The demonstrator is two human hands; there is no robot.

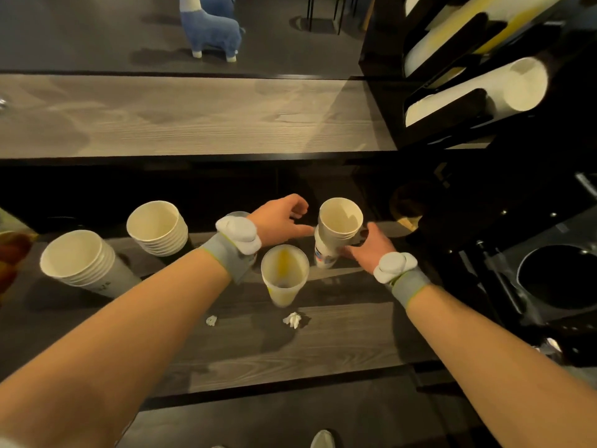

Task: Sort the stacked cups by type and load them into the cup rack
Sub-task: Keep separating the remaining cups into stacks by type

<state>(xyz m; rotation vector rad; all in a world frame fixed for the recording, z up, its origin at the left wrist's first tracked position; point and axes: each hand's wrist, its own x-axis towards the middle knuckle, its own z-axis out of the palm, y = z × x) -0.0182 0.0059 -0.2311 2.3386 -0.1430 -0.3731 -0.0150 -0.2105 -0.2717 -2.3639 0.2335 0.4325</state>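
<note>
Seemingly midway: the tall cup stack [339, 227] stands between both hands, the right hand [368, 248] curled round its lower part, the left hand [281, 218] loose and gripping nothing. A yellowish plastic cup [284, 273] stands below the left fingers, with a wide stack [158, 227] and a leaning stack [80, 257] further left. The cup rack [384, 101], above the right fingers, holds some cups, so these stacks remain to load
</note>
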